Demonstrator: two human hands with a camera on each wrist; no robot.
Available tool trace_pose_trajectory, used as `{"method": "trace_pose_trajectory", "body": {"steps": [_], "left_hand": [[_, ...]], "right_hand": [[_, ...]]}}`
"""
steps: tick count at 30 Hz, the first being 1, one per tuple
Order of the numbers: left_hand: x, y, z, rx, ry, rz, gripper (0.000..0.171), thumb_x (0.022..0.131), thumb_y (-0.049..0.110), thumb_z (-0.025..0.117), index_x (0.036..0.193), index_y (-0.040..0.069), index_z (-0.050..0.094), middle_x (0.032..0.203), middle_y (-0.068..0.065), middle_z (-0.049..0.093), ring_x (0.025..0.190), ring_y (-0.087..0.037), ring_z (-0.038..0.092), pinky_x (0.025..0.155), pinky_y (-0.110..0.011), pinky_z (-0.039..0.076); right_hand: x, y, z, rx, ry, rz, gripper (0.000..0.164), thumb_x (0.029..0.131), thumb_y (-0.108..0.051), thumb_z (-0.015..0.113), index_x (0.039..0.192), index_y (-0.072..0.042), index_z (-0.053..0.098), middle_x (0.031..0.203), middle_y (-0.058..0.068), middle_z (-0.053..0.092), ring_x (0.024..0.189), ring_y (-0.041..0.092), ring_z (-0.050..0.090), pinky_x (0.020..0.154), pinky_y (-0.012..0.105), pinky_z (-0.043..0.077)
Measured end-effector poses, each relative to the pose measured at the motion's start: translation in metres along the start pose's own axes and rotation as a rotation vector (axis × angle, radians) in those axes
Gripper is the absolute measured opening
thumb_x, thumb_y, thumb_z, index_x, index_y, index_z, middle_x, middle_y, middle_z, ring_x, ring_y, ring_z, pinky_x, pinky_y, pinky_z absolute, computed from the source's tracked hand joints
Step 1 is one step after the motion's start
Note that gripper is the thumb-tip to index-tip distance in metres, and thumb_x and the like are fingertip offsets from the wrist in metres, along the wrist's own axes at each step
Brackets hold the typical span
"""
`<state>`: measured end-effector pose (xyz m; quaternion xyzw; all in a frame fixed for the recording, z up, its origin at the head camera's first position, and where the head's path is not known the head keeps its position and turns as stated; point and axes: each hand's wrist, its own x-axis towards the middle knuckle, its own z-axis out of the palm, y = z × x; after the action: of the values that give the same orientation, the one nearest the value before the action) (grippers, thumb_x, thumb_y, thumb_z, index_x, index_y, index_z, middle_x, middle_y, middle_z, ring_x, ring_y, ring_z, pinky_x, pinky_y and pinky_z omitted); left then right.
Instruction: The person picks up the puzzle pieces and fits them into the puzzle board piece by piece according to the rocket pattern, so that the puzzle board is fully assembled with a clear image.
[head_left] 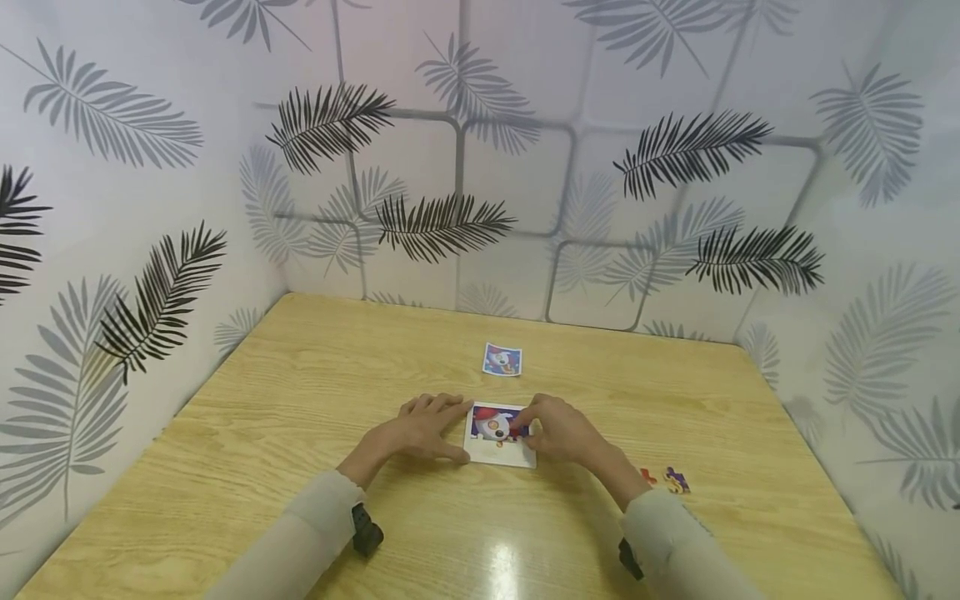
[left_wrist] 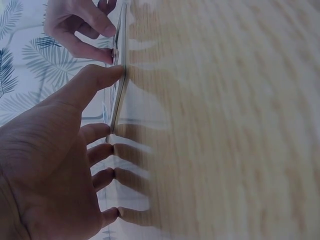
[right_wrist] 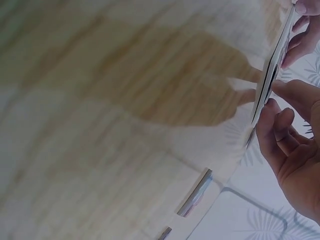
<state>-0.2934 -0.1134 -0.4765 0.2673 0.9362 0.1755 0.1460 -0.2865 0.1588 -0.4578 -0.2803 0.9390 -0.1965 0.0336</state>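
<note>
A white puzzle board (head_left: 491,452) lies on the wooden table in the head view. Joined pieces in its far part form a picture of a white cartoon animal (head_left: 491,427); the near strip is bare. At the board's left side is my left hand (head_left: 427,427), fingers spread, with the thumb by the near corner and the index finger by the far one. My right hand (head_left: 564,429) reaches over the right side. Its thumb and index finger pinch a puzzle piece at the picture's edge, mostly hidden under the fingertips. The other right fingers are curled in.
Beyond the board lies a small picture card (head_left: 502,360) with the same animal. Loose puzzle pieces, one red (head_left: 648,476) and one purple and yellow (head_left: 676,481), lie beside my right forearm. A wall with a feather pattern (head_left: 442,225) stands behind the table (head_left: 360,350).
</note>
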Motion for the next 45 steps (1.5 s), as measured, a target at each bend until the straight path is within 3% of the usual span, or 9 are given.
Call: {"method": "trace_pose_trajectory", "body": {"steps": [8,14,20,24,31,36,45], "left_hand": [[-0.007,0.009,-0.007,0.005,-0.007,0.000,0.090,0.093,0.050,0.071,0.165,0.016,0.030,0.168,-0.011,0.028,0.151,-0.042,0.025,0.122,-0.065,0.015],[-0.005,0.007,-0.006,0.009,-0.008,-0.003,0.091,0.093,0.052,0.072,0.166,0.017,0.029,0.169,-0.010,0.027,0.151,-0.042,0.024,0.123,-0.063,0.014],[-0.001,0.000,0.001,-0.006,-0.008,0.000,0.093,0.092,0.054,0.071,0.166,0.019,0.027,0.170,-0.010,0.025,0.151,-0.042,0.022,0.122,-0.066,0.011],[0.000,-0.002,0.004,-0.020,-0.001,0.007,0.093,0.092,0.054,0.072,0.166,0.018,0.029,0.169,-0.011,0.026,0.151,-0.043,0.022,0.121,-0.067,0.012],[-0.005,0.004,-0.003,-0.008,-0.021,0.001,0.090,0.094,0.049,0.072,0.166,0.015,0.029,0.169,-0.012,0.026,0.152,-0.044,0.021,0.122,-0.066,0.012],[-0.004,0.003,-0.002,-0.015,-0.015,0.003,0.091,0.093,0.050,0.071,0.166,0.015,0.029,0.169,-0.012,0.026,0.152,-0.044,0.021,0.122,-0.067,0.012],[-0.002,0.001,-0.002,-0.019,0.003,0.013,0.092,0.092,0.053,0.072,0.165,0.017,0.029,0.169,-0.010,0.027,0.152,-0.043,0.022,0.122,-0.066,0.013]], "right_hand": [[0.000,0.000,0.002,0.006,0.003,0.043,0.025,0.086,-0.002,0.081,0.109,-0.013,0.083,0.095,0.001,0.065,0.081,0.013,0.052,0.073,0.033,0.048],[-0.003,0.000,0.000,0.017,-0.003,0.033,0.026,0.088,-0.004,0.080,0.112,-0.014,0.082,0.103,0.002,0.066,0.090,0.017,0.059,0.080,0.037,0.052],[-0.014,0.003,-0.003,0.067,-0.018,-0.050,0.030,0.094,-0.003,0.072,0.122,-0.011,0.077,0.115,0.008,0.068,0.103,0.026,0.064,0.090,0.047,0.054],[-0.024,0.008,-0.004,0.075,0.043,-0.109,0.033,0.094,0.002,0.068,0.125,-0.007,0.074,0.119,0.012,0.068,0.108,0.030,0.066,0.091,0.048,0.055],[-0.036,0.019,-0.012,0.118,0.071,-0.077,0.038,0.095,0.000,0.069,0.133,-0.005,0.068,0.125,0.017,0.065,0.078,0.015,0.055,0.070,0.030,0.049],[-0.043,0.025,-0.016,0.136,0.074,-0.055,0.048,0.094,0.001,0.069,0.142,-0.006,0.062,0.126,0.021,0.065,0.066,0.007,0.048,0.064,0.026,0.045],[-0.055,0.034,-0.021,0.175,0.098,-0.049,0.050,0.093,0.005,0.070,0.142,-0.002,0.060,0.125,0.023,0.063,0.066,0.007,0.050,0.061,0.025,0.049]]}}
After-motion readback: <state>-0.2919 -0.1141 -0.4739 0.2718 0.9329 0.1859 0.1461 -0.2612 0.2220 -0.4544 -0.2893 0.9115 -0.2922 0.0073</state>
